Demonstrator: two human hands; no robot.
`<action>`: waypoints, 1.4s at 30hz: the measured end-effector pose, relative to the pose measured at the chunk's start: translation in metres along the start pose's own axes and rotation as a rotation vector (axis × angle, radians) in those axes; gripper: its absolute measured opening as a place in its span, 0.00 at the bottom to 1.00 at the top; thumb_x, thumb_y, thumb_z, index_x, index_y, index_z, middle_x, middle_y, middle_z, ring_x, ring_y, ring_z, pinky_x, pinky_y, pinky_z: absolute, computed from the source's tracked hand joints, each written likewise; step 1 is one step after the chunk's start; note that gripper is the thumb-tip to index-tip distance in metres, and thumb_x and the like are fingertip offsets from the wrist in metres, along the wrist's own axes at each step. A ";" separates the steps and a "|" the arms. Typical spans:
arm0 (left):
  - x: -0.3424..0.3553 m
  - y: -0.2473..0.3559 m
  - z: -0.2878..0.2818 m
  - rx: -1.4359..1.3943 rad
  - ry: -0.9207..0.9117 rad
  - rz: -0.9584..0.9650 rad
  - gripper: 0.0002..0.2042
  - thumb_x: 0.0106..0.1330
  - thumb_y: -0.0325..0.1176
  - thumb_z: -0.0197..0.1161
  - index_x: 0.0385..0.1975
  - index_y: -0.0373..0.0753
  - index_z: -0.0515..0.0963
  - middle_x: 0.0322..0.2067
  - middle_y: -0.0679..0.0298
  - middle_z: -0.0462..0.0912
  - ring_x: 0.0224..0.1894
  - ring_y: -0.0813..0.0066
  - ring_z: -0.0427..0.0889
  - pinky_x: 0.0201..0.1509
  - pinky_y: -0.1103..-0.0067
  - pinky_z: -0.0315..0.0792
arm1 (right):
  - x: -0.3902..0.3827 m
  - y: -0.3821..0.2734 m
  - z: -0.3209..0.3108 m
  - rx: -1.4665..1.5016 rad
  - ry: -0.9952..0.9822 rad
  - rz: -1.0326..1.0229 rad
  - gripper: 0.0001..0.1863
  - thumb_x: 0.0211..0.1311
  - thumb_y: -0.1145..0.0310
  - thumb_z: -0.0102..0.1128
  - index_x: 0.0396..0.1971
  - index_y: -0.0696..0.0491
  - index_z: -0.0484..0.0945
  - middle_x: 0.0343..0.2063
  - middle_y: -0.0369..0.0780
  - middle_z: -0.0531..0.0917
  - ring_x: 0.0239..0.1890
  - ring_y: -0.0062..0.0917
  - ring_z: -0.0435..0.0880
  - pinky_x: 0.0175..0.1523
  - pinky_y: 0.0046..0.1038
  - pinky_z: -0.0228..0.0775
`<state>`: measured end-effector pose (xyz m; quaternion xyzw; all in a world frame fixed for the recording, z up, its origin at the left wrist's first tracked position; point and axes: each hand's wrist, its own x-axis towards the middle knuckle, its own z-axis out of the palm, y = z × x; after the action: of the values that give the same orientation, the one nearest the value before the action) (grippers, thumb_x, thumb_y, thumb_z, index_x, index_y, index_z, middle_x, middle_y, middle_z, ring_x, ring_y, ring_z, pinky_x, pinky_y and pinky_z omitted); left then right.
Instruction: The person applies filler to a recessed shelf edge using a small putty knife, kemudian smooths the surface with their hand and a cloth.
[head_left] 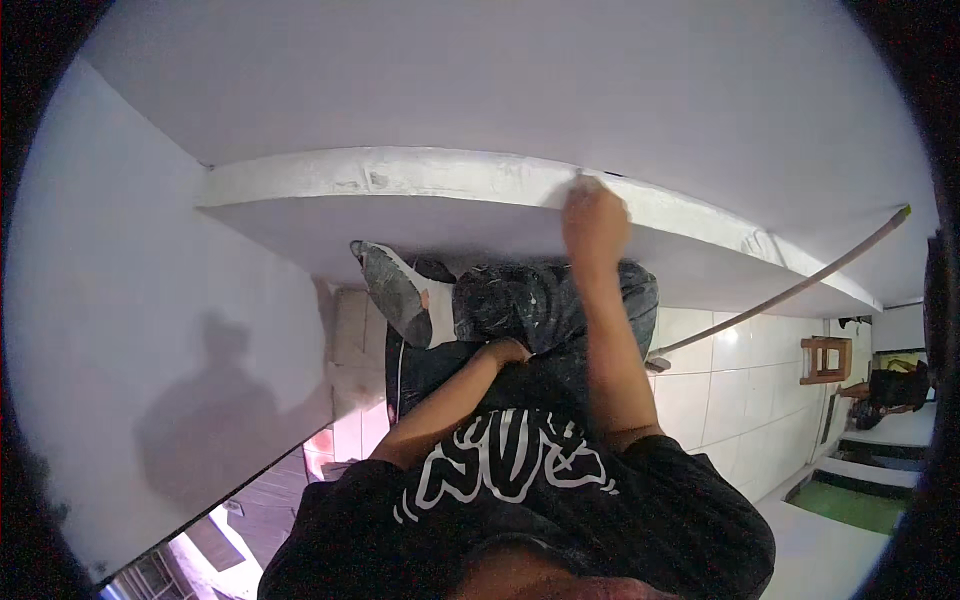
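Note:
My right hand (597,220) is raised to a long white band (450,175) with a rough, patchy finish, which runs along the edge of the grey-white surface in front of me. Its fingers are curled closed against the band; whatever they hold, if anything, is hidden. A short dark line shows at the band's upper edge just right of the hand. My left hand (507,351) lies low by my dusty dark trousers (510,300), its fingers mostly out of sight. A grey and white shoe (395,295) shows to the left of the trousers.
A long thin pole (790,295) slants at the right, one end near the wall. Beyond it are a small wooden stool (825,360) on white floor tiles (735,390) and another person (890,390). A plain wall (110,300) with a shadow rises at left.

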<state>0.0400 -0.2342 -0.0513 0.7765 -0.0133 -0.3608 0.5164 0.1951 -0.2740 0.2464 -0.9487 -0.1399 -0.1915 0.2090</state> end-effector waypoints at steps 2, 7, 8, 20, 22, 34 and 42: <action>0.004 0.009 -0.002 0.009 0.013 -0.025 0.24 0.65 0.46 0.59 0.57 0.40 0.73 0.61 0.57 0.70 0.62 0.64 0.68 0.67 0.67 0.58 | -0.009 -0.048 0.010 0.010 -0.084 -0.040 0.10 0.60 0.63 0.58 0.33 0.52 0.84 0.26 0.49 0.84 0.32 0.48 0.84 0.39 0.45 0.76; -0.009 -0.001 -0.007 0.037 0.018 -0.047 0.24 0.65 0.46 0.59 0.57 0.40 0.73 0.60 0.56 0.70 0.62 0.64 0.69 0.67 0.67 0.59 | 0.000 -0.041 -0.003 0.109 -0.144 -0.068 0.10 0.59 0.63 0.59 0.32 0.51 0.85 0.27 0.49 0.84 0.32 0.47 0.84 0.39 0.44 0.76; -0.007 0.000 -0.008 0.038 0.018 -0.046 0.24 0.65 0.46 0.59 0.57 0.40 0.73 0.60 0.56 0.70 0.62 0.64 0.69 0.66 0.67 0.59 | 0.001 -0.028 -0.006 0.097 -0.122 -0.058 0.10 0.59 0.63 0.59 0.33 0.51 0.85 0.28 0.49 0.84 0.33 0.47 0.84 0.40 0.43 0.76; 0.012 0.021 -0.017 0.029 0.065 -0.034 0.23 0.65 0.46 0.59 0.56 0.40 0.75 0.59 0.56 0.72 0.61 0.64 0.71 0.66 0.67 0.60 | -0.004 0.068 -0.024 -0.086 0.167 0.035 0.13 0.62 0.63 0.54 0.34 0.54 0.85 0.26 0.50 0.83 0.30 0.48 0.83 0.37 0.44 0.74; -0.002 0.007 -0.009 0.056 0.053 -0.042 0.23 0.65 0.46 0.59 0.56 0.40 0.75 0.59 0.56 0.72 0.61 0.64 0.71 0.66 0.67 0.60 | -0.007 0.027 -0.011 -0.097 0.045 0.059 0.12 0.63 0.65 0.53 0.32 0.53 0.85 0.26 0.50 0.83 0.29 0.48 0.83 0.35 0.44 0.75; -0.009 0.006 -0.004 0.080 0.059 -0.097 0.23 0.64 0.47 0.58 0.54 0.39 0.76 0.58 0.55 0.74 0.60 0.64 0.73 0.65 0.67 0.62 | -0.006 -0.044 -0.006 0.363 -0.018 -0.134 0.11 0.65 0.65 0.56 0.41 0.51 0.84 0.32 0.50 0.85 0.36 0.46 0.84 0.43 0.39 0.76; -0.006 0.012 -0.008 0.030 0.097 -0.070 0.23 0.64 0.47 0.58 0.54 0.39 0.77 0.58 0.55 0.75 0.59 0.63 0.74 0.64 0.67 0.63 | -0.011 0.012 -0.024 0.113 -0.034 -0.024 0.14 0.62 0.70 0.55 0.45 0.58 0.82 0.31 0.54 0.83 0.35 0.49 0.83 0.41 0.43 0.75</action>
<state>0.0441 -0.2314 -0.0371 0.8007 0.0338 -0.3403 0.4918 0.1821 -0.2971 0.2576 -0.9367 -0.1656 -0.1699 0.2576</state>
